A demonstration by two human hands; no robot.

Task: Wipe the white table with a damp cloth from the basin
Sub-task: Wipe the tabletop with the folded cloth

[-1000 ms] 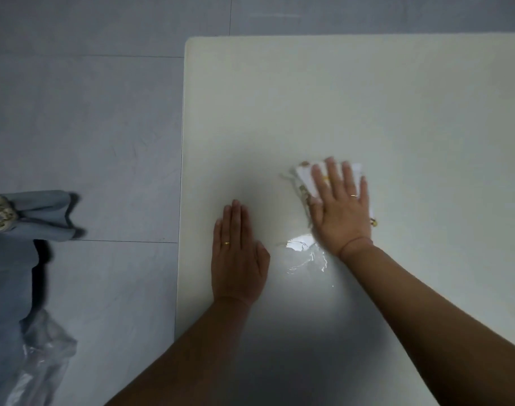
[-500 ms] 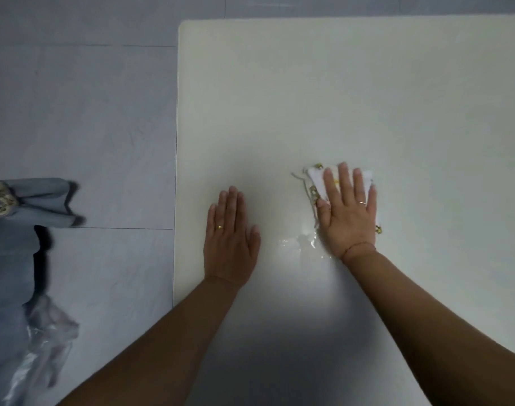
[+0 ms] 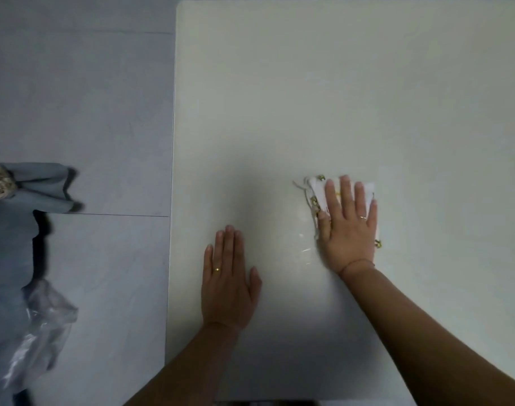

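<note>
The white table [image 3: 338, 83] fills most of the view. A folded white cloth [image 3: 316, 190] with small yellow marks lies flat on it, right of the middle. My right hand [image 3: 348, 227] presses down on the cloth with straight, spread fingers and covers most of it. My left hand [image 3: 228, 276] rests flat on the bare tabletop near the left edge, fingers straight and together. A thin wet sheen [image 3: 304, 250] glints on the table just left of my right wrist. The basin is not in view.
Grey floor tiles [image 3: 80, 106] lie left of the table's left edge. A blue-grey garment [image 3: 13, 230] and a crumpled clear plastic bag [image 3: 42, 326] are at the far left.
My right hand has slid the cloth to the right across the table, leaving a wet trace behind. My left hand stayed flat in nearly the same spot.
</note>
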